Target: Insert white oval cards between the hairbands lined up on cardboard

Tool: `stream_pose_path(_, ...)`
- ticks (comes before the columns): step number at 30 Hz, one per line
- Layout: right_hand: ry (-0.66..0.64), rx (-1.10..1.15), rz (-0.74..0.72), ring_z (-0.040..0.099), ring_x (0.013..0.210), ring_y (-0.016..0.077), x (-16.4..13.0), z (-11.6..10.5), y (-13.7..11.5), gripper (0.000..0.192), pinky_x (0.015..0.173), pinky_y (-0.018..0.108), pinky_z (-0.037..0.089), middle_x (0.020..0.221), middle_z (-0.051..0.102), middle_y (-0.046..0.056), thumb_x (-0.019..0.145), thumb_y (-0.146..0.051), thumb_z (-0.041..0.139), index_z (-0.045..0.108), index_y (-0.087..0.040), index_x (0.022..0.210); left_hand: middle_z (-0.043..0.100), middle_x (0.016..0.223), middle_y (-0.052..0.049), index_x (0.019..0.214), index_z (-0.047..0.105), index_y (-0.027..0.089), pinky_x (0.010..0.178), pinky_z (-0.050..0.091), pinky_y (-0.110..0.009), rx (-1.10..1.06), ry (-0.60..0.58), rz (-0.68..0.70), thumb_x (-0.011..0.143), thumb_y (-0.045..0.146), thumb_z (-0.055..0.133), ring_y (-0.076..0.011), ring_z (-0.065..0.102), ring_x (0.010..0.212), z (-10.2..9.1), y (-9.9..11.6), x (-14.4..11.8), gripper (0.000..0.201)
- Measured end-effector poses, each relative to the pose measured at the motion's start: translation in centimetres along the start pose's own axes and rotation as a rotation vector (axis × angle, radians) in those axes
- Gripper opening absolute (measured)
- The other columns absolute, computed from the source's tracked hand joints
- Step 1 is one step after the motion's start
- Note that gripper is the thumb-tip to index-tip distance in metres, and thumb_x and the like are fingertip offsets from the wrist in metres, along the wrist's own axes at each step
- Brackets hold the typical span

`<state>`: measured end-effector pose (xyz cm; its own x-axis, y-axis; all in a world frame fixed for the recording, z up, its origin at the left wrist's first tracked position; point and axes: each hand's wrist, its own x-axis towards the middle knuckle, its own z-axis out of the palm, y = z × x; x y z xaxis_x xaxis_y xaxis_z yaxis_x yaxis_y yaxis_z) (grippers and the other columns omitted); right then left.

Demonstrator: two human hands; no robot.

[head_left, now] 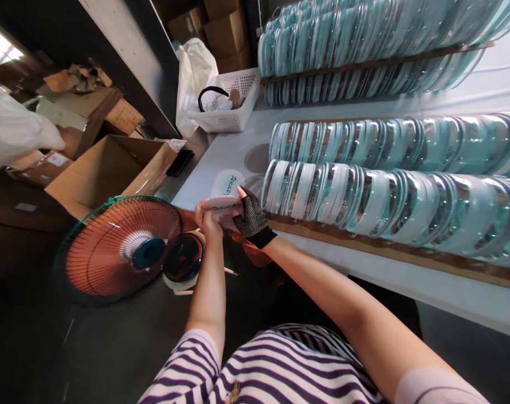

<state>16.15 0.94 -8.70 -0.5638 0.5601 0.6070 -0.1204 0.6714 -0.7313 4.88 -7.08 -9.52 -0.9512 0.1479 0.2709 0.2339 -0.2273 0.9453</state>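
Both hands hold one white oval piece with dark lettering point(223, 205) at the near edge of the white table point(406, 275). My left hand point(207, 220) is bare and grips its left end. My right hand point(250, 216), in a black dotted fingerless glove, grips its right end. A second white oval piece point(226, 182) lies flat on the table just behind them. Right of my hands, a long row of white-banded clear parts point(381, 202) stands on edge along a wooden strip point(364, 247).
More rows of the same parts point(389, 140) fill the table behind, up to the far rows point(364, 39). A white basket point(231, 101) sits at the far end. On the floor left stand an electric fan point(120, 247), an open cardboard box point(111, 168) and a tape roll point(183, 261).
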Motion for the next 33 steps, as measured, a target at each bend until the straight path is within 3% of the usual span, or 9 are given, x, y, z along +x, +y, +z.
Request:
stream_pose_path(5,-0.056,0.011,0.025,0.044,0.137,0.0276,0.2,0.1,0.4,0.070,0.119,0.048,0.037,0.145,0.049,0.017,0.080,-0.017,0.048,0.036,-0.012,0.149,0.064,0.119,-0.006,0.113,0.059,0.022,0.103,0.048,-0.036,0.165,-0.081,0.104,0.066,0.015,0.051,-0.0234,0.060,0.115,-0.8,-0.2,0.5,0.048)
stream_pose_path(9,-0.107,0.034,0.087,0.054,0.125,0.0262,0.6,-0.1,0.2,0.052,0.112,0.044,0.043,0.131,0.061,0.015,0.081,-0.013,0.043,0.053,-0.013,0.132,0.063,0.095,-0.003,0.093,0.056,0.020,0.099,0.051,-0.036,0.221,-0.091,0.036,0.065,0.012,0.052,-0.0218,0.065,0.102,-1.3,0.2,1.4,0.030)
stream_pose_path(11,-0.135,0.041,0.169,0.060,0.114,0.0263,0.4,-0.4,-0.5,0.042,0.105,0.044,0.047,0.119,0.067,0.012,0.081,-0.012,0.043,0.060,-0.016,0.119,0.063,0.098,-0.004,0.093,0.054,0.020,0.101,0.051,-0.037,0.191,-0.046,0.013,0.065,0.012,0.054,-0.0216,0.065,0.106,-1.5,0.9,1.0,0.030)
stream_pose_path(14,-0.120,0.085,0.301,0.065,0.097,0.0251,-1.1,-1.2,-2.3,0.031,0.092,0.041,0.054,0.103,0.070,0.009,0.082,-0.014,0.046,0.061,-0.019,0.107,0.061,0.126,-0.007,0.116,0.053,0.026,0.106,0.049,-0.039,0.057,-0.035,-0.011,0.074,0.020,0.054,-0.0216,0.060,0.123,-1.5,2.5,-2.2,0.043)
stream_pose_path(17,-0.020,0.168,0.403,0.065,0.085,0.0215,-3.9,-3.3,-4.6,0.020,0.081,0.036,0.056,0.093,0.069,0.005,0.085,-0.020,0.048,0.059,-0.021,0.102,0.062,0.133,-0.007,0.123,0.058,0.031,0.109,0.049,-0.045,-0.196,-0.219,-0.201,0.088,0.042,0.051,-0.0249,0.058,0.130,-1.2,4.0,-8.1,0.037)
stream_pose_path(21,0.031,0.294,0.451,0.066,0.087,0.0196,-7.1,-9.8,-6.8,0.023,0.082,0.035,0.057,0.095,0.069,0.003,0.086,-0.029,0.058,0.060,-0.023,0.107,0.068,0.128,-0.001,0.110,0.070,0.034,0.113,0.047,-0.040,-0.365,-0.342,-0.371,0.085,0.051,0.065,-0.0233,0.058,0.129,-0.2,6.0,-15.3,0.031)
stream_pose_path(26,0.131,0.319,0.296,0.051,0.133,0.0239,-9.4,-22.3,-8.3,0.070,0.112,0.038,0.043,0.148,0.050,0.010,0.082,-0.046,0.068,0.047,-0.020,0.144,0.072,0.123,-0.004,0.121,0.070,0.024,0.095,0.056,-0.033,-0.458,-0.591,-0.594,0.068,0.036,0.087,-0.0216,0.068,0.111,3.6,8.2,-21.3,0.057)
stream_pose_path(30,0.070,0.399,0.435,0.059,0.121,0.0250,-11.6,-28.0,-7.7,0.052,0.106,0.041,0.047,0.127,0.065,0.008,0.088,-0.049,0.057,0.060,-0.018,0.130,0.078,0.100,-0.006,0.104,0.076,0.019,0.078,0.058,-0.026,-0.403,-0.727,-0.781,0.055,0.030,0.094,-0.0181,0.072,0.084,7.2,9.3,-26.4,0.054)
stream_pose_path(33,0.247,0.411,0.524,0.061,0.111,0.0216,-14.0,-30.0,-7.0,0.046,0.098,0.036,0.050,0.118,0.067,0.005,0.085,-0.047,0.064,0.062,-0.020,0.122,0.078,0.094,-0.006,0.097,0.076,0.017,0.077,0.058,-0.027,-0.379,-0.815,-0.784,0.059,0.033,0.092,-0.0185,0.072,0.081,9.0,10.1,-28.7,0.045)
